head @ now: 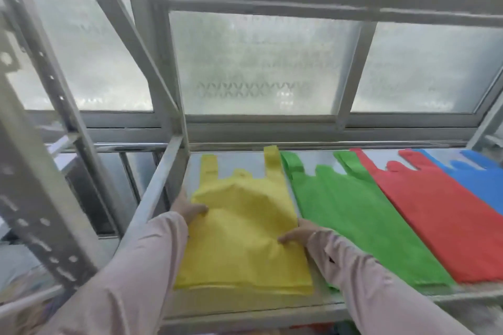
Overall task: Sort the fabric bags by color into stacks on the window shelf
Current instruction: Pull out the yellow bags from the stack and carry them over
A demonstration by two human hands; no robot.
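Left grip (188,207), right grip (298,234), bag (245,228) between

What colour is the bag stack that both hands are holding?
Yellow. The yellow stack shows best in the head view, left of the green stack.

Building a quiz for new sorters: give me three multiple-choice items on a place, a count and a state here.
1. Which stack lies leftmost on the shelf? A) blue B) yellow C) red
2. How many colour stacks are there? A) two B) three C) four
3. What are the left hand and right hand doing? A) both grip the top yellow bag B) both hang idle C) one lifts a red bag

1 B: the yellow stack lies left of all others.
2 C: yellow, green stack, red stack, blue stack.
3 A: both pinch its side edges.
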